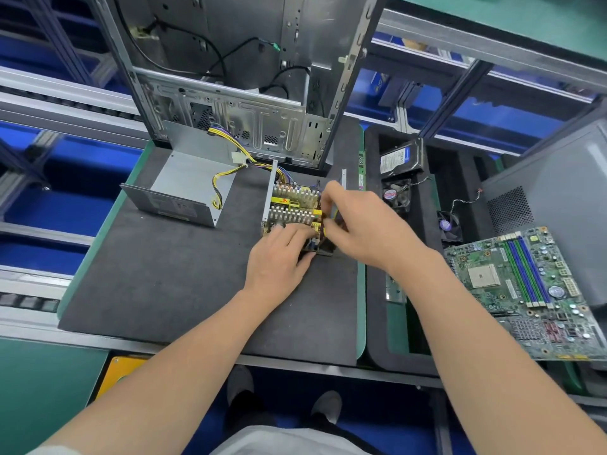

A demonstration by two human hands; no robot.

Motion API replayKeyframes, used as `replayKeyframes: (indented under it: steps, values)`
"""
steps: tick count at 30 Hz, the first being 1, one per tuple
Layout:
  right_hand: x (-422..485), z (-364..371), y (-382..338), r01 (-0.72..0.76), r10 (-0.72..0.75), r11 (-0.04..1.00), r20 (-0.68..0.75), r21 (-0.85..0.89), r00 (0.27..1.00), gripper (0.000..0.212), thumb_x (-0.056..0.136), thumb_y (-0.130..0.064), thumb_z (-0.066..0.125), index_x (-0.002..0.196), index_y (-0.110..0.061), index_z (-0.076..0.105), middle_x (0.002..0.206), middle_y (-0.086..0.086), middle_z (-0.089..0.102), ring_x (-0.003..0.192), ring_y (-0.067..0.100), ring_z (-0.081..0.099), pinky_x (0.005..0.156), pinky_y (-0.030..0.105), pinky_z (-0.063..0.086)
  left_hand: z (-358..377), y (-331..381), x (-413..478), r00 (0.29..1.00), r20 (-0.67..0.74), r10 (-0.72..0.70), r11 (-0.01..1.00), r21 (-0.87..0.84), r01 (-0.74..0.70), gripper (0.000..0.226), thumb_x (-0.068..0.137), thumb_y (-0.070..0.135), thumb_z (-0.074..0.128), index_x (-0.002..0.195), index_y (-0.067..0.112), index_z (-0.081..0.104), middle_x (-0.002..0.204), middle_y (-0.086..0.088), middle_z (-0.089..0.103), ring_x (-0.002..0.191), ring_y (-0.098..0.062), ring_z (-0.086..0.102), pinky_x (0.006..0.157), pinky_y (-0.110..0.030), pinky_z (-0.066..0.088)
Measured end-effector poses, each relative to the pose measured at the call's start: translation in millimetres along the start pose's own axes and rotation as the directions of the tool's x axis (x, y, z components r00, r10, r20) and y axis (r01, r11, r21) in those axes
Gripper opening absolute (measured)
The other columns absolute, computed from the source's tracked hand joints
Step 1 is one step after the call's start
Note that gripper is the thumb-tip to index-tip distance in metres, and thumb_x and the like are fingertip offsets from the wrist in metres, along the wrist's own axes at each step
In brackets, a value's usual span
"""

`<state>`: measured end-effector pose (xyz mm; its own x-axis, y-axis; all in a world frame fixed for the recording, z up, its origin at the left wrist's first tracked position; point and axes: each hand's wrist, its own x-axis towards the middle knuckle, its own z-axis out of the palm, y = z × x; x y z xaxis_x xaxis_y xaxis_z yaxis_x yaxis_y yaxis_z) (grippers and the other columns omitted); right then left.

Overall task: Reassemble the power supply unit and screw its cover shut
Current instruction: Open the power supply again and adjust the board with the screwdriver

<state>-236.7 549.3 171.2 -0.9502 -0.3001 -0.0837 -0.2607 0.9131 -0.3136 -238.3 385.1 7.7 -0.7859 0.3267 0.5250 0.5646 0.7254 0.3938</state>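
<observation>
1. A pair of grey shoes (239,385) is standing on the floor just under the near edge of the desk (361,307).
2. A dark mat (164,274) is covering the desk, and both bare forearms are reaching over it from the near side.
3. The left grip (279,254) is grasping the near end of the power supply unit (292,208), with its fingers lying over the board and its thumb at the near edge.
4. The right grip (358,224) is curling down onto the unit's right side, thumb and fingertips pinching there; which part they are pinching cannot be told.
5. The power supply unit is lying uncovered right of the mat's centre, showing its finned heatsinks and yellow parts.
6. To the right, a green motherboard (532,290) is lying tilted over the right part of a black foam tray (374,307).
7. The cover (184,192), a grey metal shell, is sitting on the mat's left part, well apart from the unit and opening upward.
8. A bundle of yellow, black and purple wires (249,159) is running from the unit's far end toward the cover, one branch trailing inside it.
9. Farther along the tray, two small fans (395,195) are resting, and a hard drive (399,159) is standing beyond them.
10. At the far edge, an open computer case (236,77) is standing upright.
</observation>
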Motion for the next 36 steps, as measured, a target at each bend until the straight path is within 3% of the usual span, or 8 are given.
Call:
replayKeyframes:
  steps: [5, 9, 16, 21, 24, 28, 32, 36]
  values:
    - [6.1, -2.5, -12.2, -0.066, 0.069, 0.974, 0.005, -0.218, 0.998, 0.028, 0.104, -0.047, 0.049, 0.107, -0.019, 0.044, 0.081, 0.004, 0.054, 0.078, 0.036, 0.058, 0.066, 0.042, 0.049, -0.2, 2.1, 2.4, 1.0, -0.013, 0.003, 0.999, 0.035, -0.003, 0.026, 0.09, 0.034, 0.072, 0.112, 0.024, 0.063, 0.11, 0.009, 0.063, 0.086, -0.018, 0.054, 0.059, -0.029, 0.043]
    - [8.3, -13.4, -13.8, 0.097, -0.085, 0.992, 0.148, -0.077, 0.985, 0.013, 0.097, -0.017, 0.054, 0.107, -0.017, 0.046, 0.107, 0.004, 0.048, 0.088, 0.035, 0.058, 0.077, 0.048, 0.05, -0.3, 3.8, 3.9, 0.999, -0.028, -0.02, 0.997, 0.078, 0.022, 0.016, 0.09, 0.034, 0.074, 0.102, 0.026, 0.068, 0.106, 0.01, 0.063, 0.084, -0.015, 0.05, 0.057, -0.024, 0.029]
    - [8.6, 6.1, -20.8, -0.156, 0.154, 0.954, -0.027, -0.254, 0.988, 0.029, 0.108, -0.044, 0.046, 0.1, -0.019, 0.033, 0.069, 0.001, 0.033, 0.069, 0.036, 0.046, 0.058, 0.039, 0.036, 0.7, 4.7, 4.2, 0.999, 0.002, -0.036, 0.995, 0.095, 0.036, 0.015, 0.09, 0.037, 0.07, 0.102, 0.029, 0.065, 0.105, 0.012, 0.057, 0.084, -0.013, 0.046, 0.055, -0.025, 0.029]
    - [2.5, -8.3, -23.0, 0.134, -0.117, 0.955, 0.082, -0.264, 0.99, 0.016, 0.103, -0.029, 0.054, 0.111, -0.017, 0.047, 0.112, 0.004, 0.043, 0.073, 0.034, 0.056, 0.06, 0.043, 0.049, 3.4, 3.7, 3.6, 0.999, -0.022, -0.028, 0.993, 0.117, 0.031, 0.016, 0.09, 0.036, 0.067, 0.104, 0.031, 0.059, 0.106, 0.01, 0.053, 0.083, -0.015, 0.045, 0.056, -0.026, 0.025]
    - [2.7, -16.3, -21.4, 0.255, -0.199, 0.931, 0.221, -0.261, 0.955, 0.015, 0.094, -0.011, 0.062, 0.105, -0.019, 0.056, 0.11, -0.001, 0.053, 0.089, 0.028, 0.06, 0.068, 0.044, 0.053, 5.8, 3.0, 2.9, 0.999, -0.024, -0.041, 0.99, 0.135, 0.043, 0.013, 0.091, 0.037, 0.068, 0.101, 0.029, 0.066, 0.106, 0.011, 0.049, 0.083, -0.015, 0.045, 0.056, -0.026, 0.025]
    - [9.8, -7.4, -16.6, 0.047, -0.028, 0.968, 0.078, -0.245, 0.997, 0.013, 0.099, -0.024, 0.061, 0.105, -0.013, 0.057, 0.098, 0.007, 0.06, 0.093, 0.036, 0.062, 0.077, 0.045, 0.053, 4.5, 3.9, 3.5, 0.997, -0.001, -0.071, 0.991, 0.116, 0.071, 0.012, 0.09, 0.039, 0.067, 0.099, 0.03, 0.067, 0.105, 0.013, 0.056, 0.084, -0.015, 0.049, 0.054, -0.025, 0.03]
    - [12.2, 7.2, -13.8, -0.254, 0.232, 0.933, -0.113, -0.257, 0.966, 0.023, 0.106, -0.032, 0.051, 0.097, -0.011, 0.049, 0.072, 0.003, 0.033, 0.08, 0.042, 0.058, 0.062, 0.038, 0.038, 3.2, 7.1, 5.1, 0.996, 0.025, -0.086, 0.991, 0.107, 0.083, 0.016, 0.092, 0.047, 0.069, 0.1, 0.034, 0.071, 0.106, 0.012, 0.057, 0.085, -0.014, 0.049, 0.055, -0.025, 0.033]
    - [7.6, 12.3, -18.3, -0.243, 0.196, 0.9, -0.162, -0.363, 0.967, 0.035, 0.11, -0.045, 0.04, 0.104, -0.013, 0.053, 0.079, 0.009, 0.047, 0.083, 0.043, 0.066, 0.06, 0.039, 0.033, 1.8, 13.5, 7.9, 0.993, -0.01, -0.117, 0.986, 0.117, 0.117, 0.013, 0.09, 0.044, 0.075, 0.096, 0.032, 0.073, 0.1, 0.009, 0.059, 0.08, -0.017, 0.051, 0.051, -0.03, 0.039]
